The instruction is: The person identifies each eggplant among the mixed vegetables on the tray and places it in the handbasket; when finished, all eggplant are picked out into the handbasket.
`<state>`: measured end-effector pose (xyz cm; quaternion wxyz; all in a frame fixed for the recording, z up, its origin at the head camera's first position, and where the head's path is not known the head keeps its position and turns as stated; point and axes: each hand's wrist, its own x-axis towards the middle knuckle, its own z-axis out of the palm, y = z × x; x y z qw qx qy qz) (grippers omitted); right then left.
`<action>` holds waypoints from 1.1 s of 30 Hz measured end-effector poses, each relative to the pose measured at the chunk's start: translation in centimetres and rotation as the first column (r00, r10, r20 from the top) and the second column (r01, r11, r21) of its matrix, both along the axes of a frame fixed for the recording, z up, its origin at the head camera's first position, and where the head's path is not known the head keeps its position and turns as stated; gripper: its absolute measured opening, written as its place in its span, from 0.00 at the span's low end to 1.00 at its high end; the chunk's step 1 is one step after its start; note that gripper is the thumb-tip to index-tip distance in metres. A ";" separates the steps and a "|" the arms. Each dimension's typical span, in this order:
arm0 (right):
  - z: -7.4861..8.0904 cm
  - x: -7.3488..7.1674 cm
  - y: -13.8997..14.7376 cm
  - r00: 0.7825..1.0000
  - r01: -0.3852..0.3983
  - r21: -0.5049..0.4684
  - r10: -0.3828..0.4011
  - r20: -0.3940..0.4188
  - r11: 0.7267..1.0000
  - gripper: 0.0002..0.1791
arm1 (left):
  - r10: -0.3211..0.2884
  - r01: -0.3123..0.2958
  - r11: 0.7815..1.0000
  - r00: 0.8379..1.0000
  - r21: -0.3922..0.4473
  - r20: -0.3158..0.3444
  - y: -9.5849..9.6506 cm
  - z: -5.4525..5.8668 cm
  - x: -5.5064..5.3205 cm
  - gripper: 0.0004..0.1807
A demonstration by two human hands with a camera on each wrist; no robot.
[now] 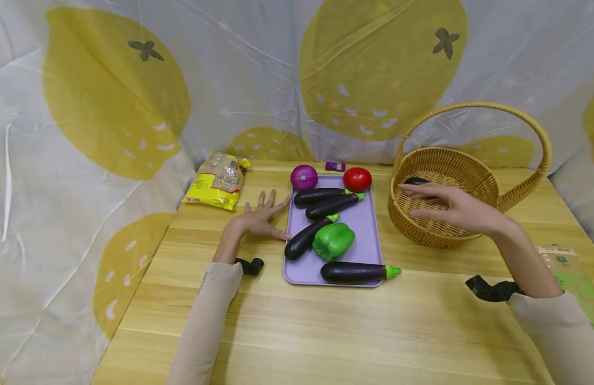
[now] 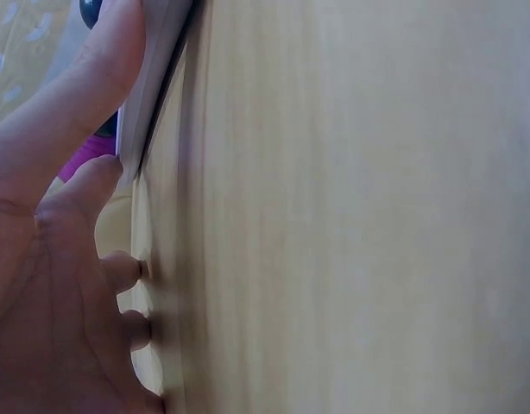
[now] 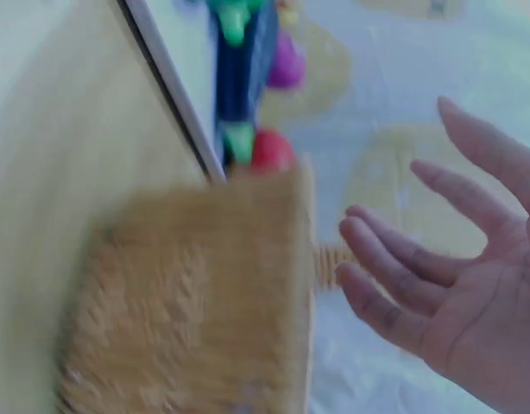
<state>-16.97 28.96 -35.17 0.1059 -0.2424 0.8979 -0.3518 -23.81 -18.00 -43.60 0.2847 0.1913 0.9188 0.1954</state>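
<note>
My left hand (image 1: 260, 218) is spread at the left edge of a lilac tray (image 1: 366, 238), its thumb and forefinger touching or very near the rim. On the tray lie several eggplants (image 1: 352, 272), a green bell pepper (image 1: 333, 241), a red tomato (image 1: 357, 179) and a purple onion (image 1: 304, 177), the last two at its far corners. My right hand (image 1: 453, 206) hovers over a wicker basket (image 1: 422, 235) with fingers extended and holds nothing. Inside the basket a dark eggplant (image 1: 415, 181) shows partly behind the fingers. In the right wrist view the fingers (image 3: 394, 259) are apart and loose beside the blurred basket.
A yellow snack bag (image 1: 215, 182) lies at the back left of the wooden table (image 1: 297, 331). Behind the tray is a small purple packet (image 1: 335, 166). The basket's tall handle (image 1: 475, 105) arches up at the right. A green-and-brown package (image 1: 573, 278) lies partly under the right sleeve.
</note>
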 end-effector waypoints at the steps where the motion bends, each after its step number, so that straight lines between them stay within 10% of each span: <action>1: -0.3 0.5 -0.6 0.999 -0.032 -0.006 0.032 -0.025 0.999 0.32 | 0.000 0.000 1.000 1.000 0.000 0.001 0.0 0.0 0.0 0.62; 12: -4.0 4.8 -5.9 0.977 -0.211 -0.084 0.213 0.013 0.974 0.31 | -0.013 0.013 1.000 1.000 0.002 -0.019 0.0 0.2 0.0 0.62; 33: -7.9 5.6 -10.1 0.950 -0.304 -0.085 0.309 0.041 0.949 0.24 | -0.012 0.012 1.000 1.000 -0.002 -0.018 -0.2 0.0 0.0 0.62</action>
